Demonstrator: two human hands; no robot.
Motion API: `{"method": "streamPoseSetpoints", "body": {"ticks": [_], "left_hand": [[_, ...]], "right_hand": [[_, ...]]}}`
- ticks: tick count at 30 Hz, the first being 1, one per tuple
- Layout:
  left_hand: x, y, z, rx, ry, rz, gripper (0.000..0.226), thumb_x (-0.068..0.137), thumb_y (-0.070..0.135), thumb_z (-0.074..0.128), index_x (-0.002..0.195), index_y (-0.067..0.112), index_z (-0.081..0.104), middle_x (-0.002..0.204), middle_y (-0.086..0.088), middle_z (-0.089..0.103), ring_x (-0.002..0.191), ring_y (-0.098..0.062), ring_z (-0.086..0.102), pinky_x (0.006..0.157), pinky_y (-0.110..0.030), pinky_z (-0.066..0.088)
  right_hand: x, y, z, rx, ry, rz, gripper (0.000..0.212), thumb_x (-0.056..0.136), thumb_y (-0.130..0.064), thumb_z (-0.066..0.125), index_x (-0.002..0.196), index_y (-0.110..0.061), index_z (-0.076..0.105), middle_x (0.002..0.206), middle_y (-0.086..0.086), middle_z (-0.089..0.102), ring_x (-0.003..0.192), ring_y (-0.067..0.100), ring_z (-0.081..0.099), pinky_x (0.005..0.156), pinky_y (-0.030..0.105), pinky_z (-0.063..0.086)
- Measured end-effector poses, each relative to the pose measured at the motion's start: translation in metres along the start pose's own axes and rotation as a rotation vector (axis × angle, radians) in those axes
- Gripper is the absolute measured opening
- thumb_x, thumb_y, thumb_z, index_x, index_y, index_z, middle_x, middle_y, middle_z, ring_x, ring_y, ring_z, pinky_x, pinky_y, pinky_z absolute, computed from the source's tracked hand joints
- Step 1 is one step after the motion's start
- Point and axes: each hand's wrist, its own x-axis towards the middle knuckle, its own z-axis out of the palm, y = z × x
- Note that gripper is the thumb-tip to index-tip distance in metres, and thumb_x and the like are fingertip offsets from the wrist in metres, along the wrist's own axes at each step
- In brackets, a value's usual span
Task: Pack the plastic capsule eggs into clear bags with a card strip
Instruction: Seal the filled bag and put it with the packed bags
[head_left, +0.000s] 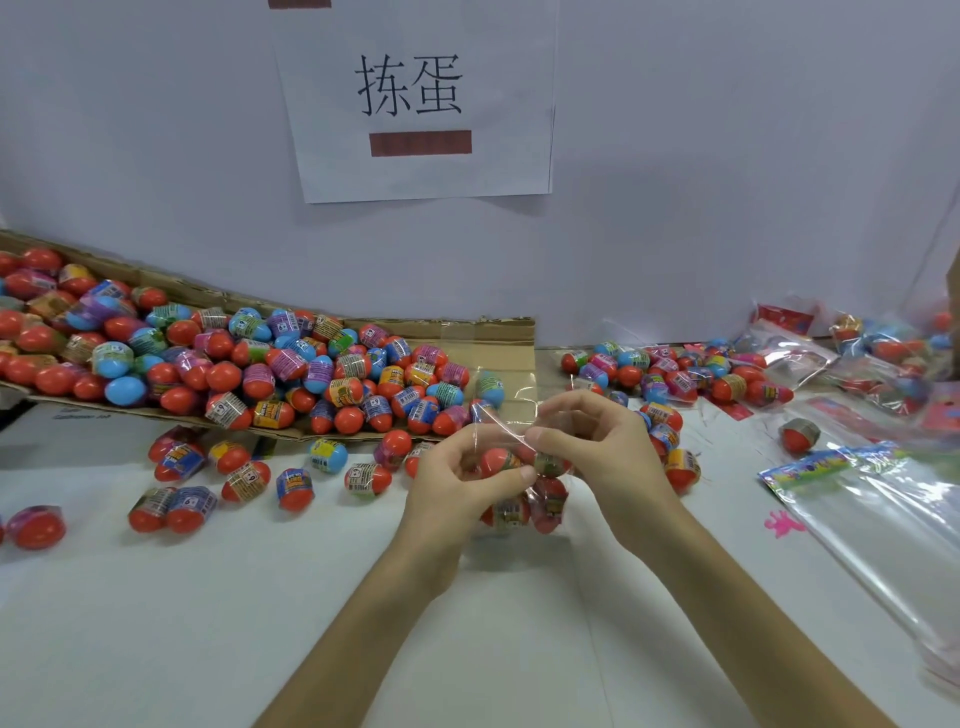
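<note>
Both forearms reach in from the near edge of the white table (260, 597) and meet at its middle. The left hand (462, 483), fingers curled, pinches one side of a clear bag (501, 415); the right hand (602, 447) pinches the opposite side between thumb and forefinger, its other fingers bent above. Several red capsule eggs (550, 506) sit inside the bag, low between the hands.

Bare tabletop lies along the near edge. A cardboard tray (514, 332) heaped with eggs (249, 358) runs along the far left edge, and loose eggs (244, 480) are scattered in front of it. Filled bags (893, 364) crowd the far right corner; empty bags (883, 519) with a colourful card strip (810, 467) lie by the right edge.

A paper sign (415, 98) on the wall reads "拣蛋"; the egg labels are too small to read
</note>
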Motion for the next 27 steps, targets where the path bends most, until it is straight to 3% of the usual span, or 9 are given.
{"method": "streamPoseSetpoints", "body": {"ticks": [4,6,8,12,16,22,27], "left_hand": [[-0.002,0.002,0.003,-0.021,-0.012,0.028,0.018,0.080,0.027,0.082,0.098,0.029,0.079,0.101,-0.002,0.078,0.100,-0.021,0.075,0.081,-0.035,0.063],[-0.003,0.005,0.003,-0.043,0.002,0.010,0.026,0.073,0.043,0.078,0.097,0.033,0.079,0.102,0.000,0.078,0.099,-0.019,0.076,0.082,-0.037,0.063],[-0.002,0.006,0.002,-0.068,0.040,-0.007,0.033,0.073,0.049,0.074,0.101,0.034,0.079,0.104,0.002,0.079,0.101,-0.017,0.075,0.083,-0.040,0.064],[-0.001,0.010,0.001,-0.164,0.148,-0.027,0.029,0.077,0.045,0.074,0.101,0.029,0.080,0.104,-0.005,0.079,0.102,-0.025,0.075,0.083,-0.044,0.064],[-0.001,0.013,0.001,-0.235,0.217,-0.069,0.010,0.090,0.035,0.072,0.092,0.037,0.082,0.094,0.002,0.080,0.088,-0.014,0.078,0.064,-0.029,0.061],[-0.003,0.017,-0.001,-0.334,0.203,-0.071,0.029,0.075,0.040,0.075,0.101,0.031,0.083,0.102,-0.002,0.080,0.092,-0.019,0.078,0.063,-0.029,0.061],[-0.003,0.019,-0.001,-0.409,0.102,-0.103,0.037,0.075,0.044,0.073,0.109,0.030,0.081,0.113,-0.003,0.079,0.102,-0.018,0.077,0.072,-0.032,0.062]], "right_hand": [[0.001,-0.001,-0.001,0.016,0.008,0.036,0.023,0.084,-0.009,0.080,0.103,-0.016,0.070,0.089,0.005,0.077,0.086,0.020,0.075,0.072,0.026,0.060],[0.001,-0.002,-0.001,0.049,0.025,0.064,0.031,0.080,-0.016,0.084,0.107,-0.016,0.069,0.095,0.007,0.076,0.091,0.023,0.075,0.079,0.035,0.062],[0.000,-0.003,0.000,0.117,0.045,0.097,0.045,0.070,-0.032,0.086,0.107,-0.014,0.068,0.097,0.006,0.076,0.091,0.021,0.075,0.076,0.034,0.062],[-0.002,-0.001,0.003,0.202,-0.012,0.141,0.043,0.071,-0.042,0.078,0.098,-0.009,0.071,0.089,0.000,0.075,0.089,0.012,0.073,0.071,0.023,0.058],[-0.002,-0.001,0.006,0.245,-0.074,0.116,0.031,0.077,-0.036,0.076,0.095,-0.011,0.073,0.088,0.000,0.072,0.087,0.013,0.071,0.074,0.025,0.058],[-0.001,-0.002,0.005,0.346,-0.135,0.131,0.017,0.079,-0.029,0.077,0.088,-0.014,0.073,0.094,0.009,0.069,0.092,0.023,0.067,0.080,0.035,0.058],[-0.003,-0.004,0.007,0.437,-0.137,0.179,0.016,0.073,-0.032,0.079,0.075,-0.018,0.073,0.095,0.008,0.072,0.090,0.018,0.070,0.073,0.030,0.058]]}}
